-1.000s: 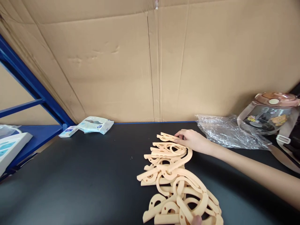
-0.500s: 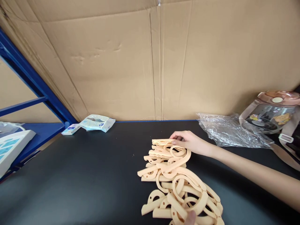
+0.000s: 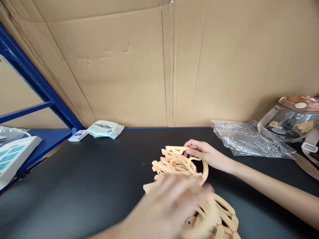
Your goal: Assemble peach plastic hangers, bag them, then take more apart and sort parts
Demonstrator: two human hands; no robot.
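Observation:
A pile of beige plastic folding hangers (image 3: 225,212) lies on the black tabletop, overlapping in a row that runs away from me. At the far end of the row, my right hand (image 3: 200,151) pinches a folded hanger (image 3: 174,148) between thumb and fingers. My left hand (image 3: 164,202) is over the near and middle part of the pile, smeared by motion. Its fingers reach across the hangers and hide many of them; whether it grips one does not show.
A crinkled clear plastic bag (image 3: 249,139) lies at the back right beside a water bottle (image 3: 291,122) with a strap. At the back left are a tissue pack (image 3: 106,128) and a small box (image 3: 78,136). A blue metal frame (image 3: 42,86) and a cardboard wall (image 3: 124,66) bound the table.
My left hand has come up from the bottom edge over the pile. Hangers near the far end have shifted, and my right hand keeps its hold with a slight move.

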